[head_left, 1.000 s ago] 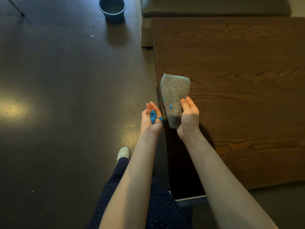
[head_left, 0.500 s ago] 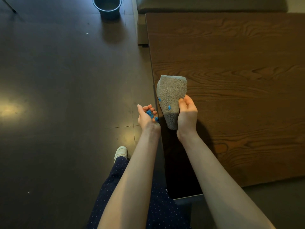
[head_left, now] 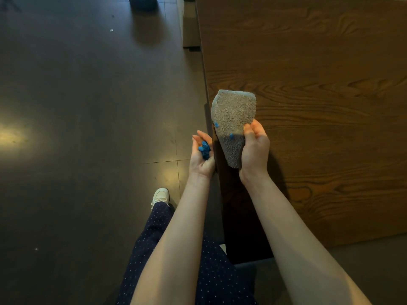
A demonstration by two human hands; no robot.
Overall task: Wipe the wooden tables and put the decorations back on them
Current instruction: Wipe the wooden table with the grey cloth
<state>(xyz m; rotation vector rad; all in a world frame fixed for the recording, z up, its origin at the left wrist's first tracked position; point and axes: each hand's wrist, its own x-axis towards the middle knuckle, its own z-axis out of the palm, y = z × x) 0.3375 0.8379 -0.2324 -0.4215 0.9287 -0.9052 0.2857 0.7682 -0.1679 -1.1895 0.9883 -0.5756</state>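
Note:
A grey fluffy cloth (head_left: 233,119) is held upright over the left edge of the dark wooden table (head_left: 319,89). My right hand (head_left: 255,150) grips its lower right side. Two small blue bits cling to the cloth. My left hand (head_left: 201,158) is cupped, palm up, just left of the table edge. It cradles a small heap of blue pieces (head_left: 204,148). The two hands are close together but apart.
A dark bucket (head_left: 142,1) stands on the dark tiled floor at the top. A low upholstered seat (head_left: 190,25) sits beyond the table's far left corner. My leg in dotted trousers and a white shoe (head_left: 160,195) are below the hands.
The view has drifted, so the bucket and table slid up in frame. My left hand's fingers curled in, then opened again around the blue pieces. The cloth stays in my right hand.

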